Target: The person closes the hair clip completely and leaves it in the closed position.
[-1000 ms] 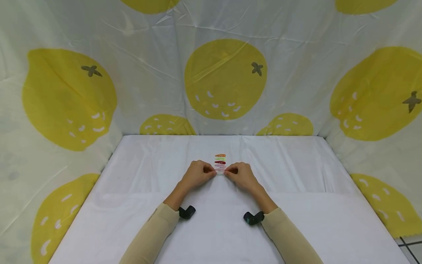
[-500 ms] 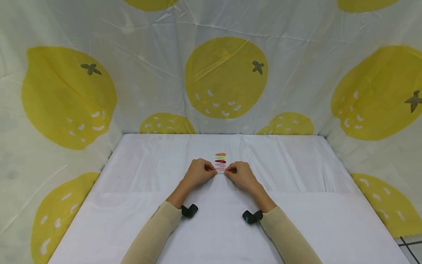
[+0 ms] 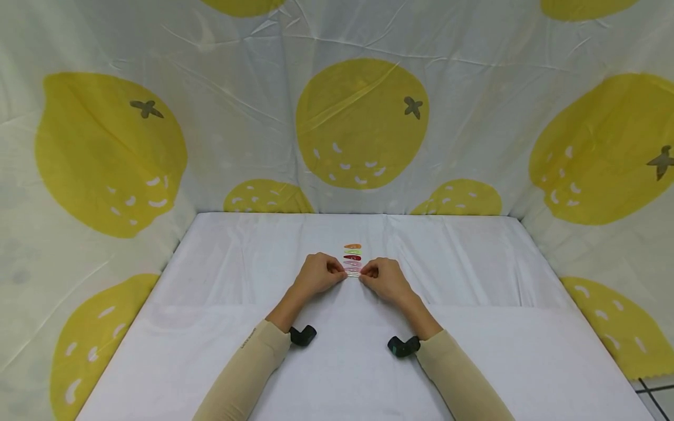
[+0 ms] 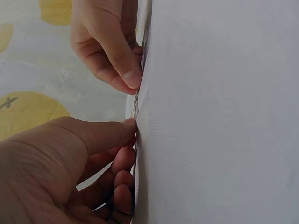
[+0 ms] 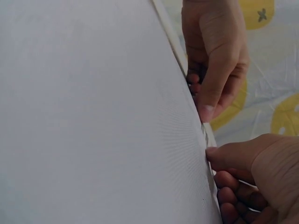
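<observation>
A short column of snap hair clips lies on the white cloth, mid-table in the head view. From far to near come an orange clip (image 3: pixel 353 246), a yellow-green clip (image 3: pixel 353 252), a dark red clip (image 3: pixel 352 257) and pink clips (image 3: pixel 352 264). Nearest is a pale hair clip (image 3: pixel 353 276). My left hand (image 3: pixel 318 275) pinches its left end between thumb and forefinger; my right hand (image 3: pixel 387 279) pinches its right end. Both wrist views show the pale clip only as a thin sliver between the fingertips, flat against the cloth.
White cloth (image 3: pixel 347 362) covers the table. Lemon-print fabric walls (image 3: pixel 363 128) enclose it at the back and both sides. Dark wrist cameras (image 3: pixel 302 336) sit by the beige sleeves (image 3: pixel 242 374). Floor tiles (image 3: pixel 655 389) show at the lower right.
The view has shifted slightly. Both hands stay at the ends of the pale hair clip, and the left forearm has edged a little to the right. The column of clips looks the same.
</observation>
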A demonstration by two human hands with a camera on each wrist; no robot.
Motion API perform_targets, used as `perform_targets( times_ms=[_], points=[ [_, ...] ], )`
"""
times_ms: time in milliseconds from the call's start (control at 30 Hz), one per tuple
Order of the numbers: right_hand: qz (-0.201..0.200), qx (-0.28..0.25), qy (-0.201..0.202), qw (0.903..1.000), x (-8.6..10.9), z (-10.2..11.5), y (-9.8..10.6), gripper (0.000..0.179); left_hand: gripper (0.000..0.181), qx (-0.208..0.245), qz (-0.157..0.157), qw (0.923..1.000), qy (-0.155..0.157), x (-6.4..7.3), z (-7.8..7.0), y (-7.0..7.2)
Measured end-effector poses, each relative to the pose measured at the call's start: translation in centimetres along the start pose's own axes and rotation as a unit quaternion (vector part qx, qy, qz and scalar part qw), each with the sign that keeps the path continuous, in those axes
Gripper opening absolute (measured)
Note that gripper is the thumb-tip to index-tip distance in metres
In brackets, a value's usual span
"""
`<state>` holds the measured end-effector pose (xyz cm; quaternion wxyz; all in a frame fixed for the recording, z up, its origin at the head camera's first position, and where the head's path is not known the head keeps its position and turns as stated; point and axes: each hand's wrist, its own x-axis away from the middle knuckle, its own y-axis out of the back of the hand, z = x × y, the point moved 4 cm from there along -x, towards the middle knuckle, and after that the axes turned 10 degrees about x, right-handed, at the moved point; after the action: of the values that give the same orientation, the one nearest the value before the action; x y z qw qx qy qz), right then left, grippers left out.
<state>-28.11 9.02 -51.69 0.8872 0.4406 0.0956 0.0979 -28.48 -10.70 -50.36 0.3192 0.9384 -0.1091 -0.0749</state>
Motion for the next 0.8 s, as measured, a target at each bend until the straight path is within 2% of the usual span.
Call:
perform_targets(
  times_ms=[200,333,467,567,667,800],
  points=[
    [0.005,-0.012,0.003,0.9999,0.6,-0.2,0.3,0.006,0.009,0.008,0.013,0.9999,0.006,0.2,0.3,-0.1],
    [0.011,-0.025,0.005,0.9996,0.9,-0.7,1.0,0.008,0.010,0.010,0.014,0.9998,0.007,0.6,0.7,0.8],
    [0.010,-0.017,0.015,0.9997,0.6,-1.6,2.2,0.008,0.012,0.007,-0.024,0.9997,0.009,1.0,0.9,3.4],
    [0.000,-0.005,0.022,0.9997,0.5,-2.5,3.4,0.009,0.015,-0.013,-0.056,0.9983,0.006,1.6,1.0,5.7],
    [-0.018,0.011,0.039,0.9990,0.8,-3.5,5.0,0.009,0.017,-0.043,-0.073,0.9963,-0.015,2.5,0.9,7.9],
    [-0.043,0.044,0.070,0.9956,1.4,-4.7,7.8,0.009,0.018,-0.095,-0.094,0.9900,-0.046,3.7,1.1,10.4]
  ],
)
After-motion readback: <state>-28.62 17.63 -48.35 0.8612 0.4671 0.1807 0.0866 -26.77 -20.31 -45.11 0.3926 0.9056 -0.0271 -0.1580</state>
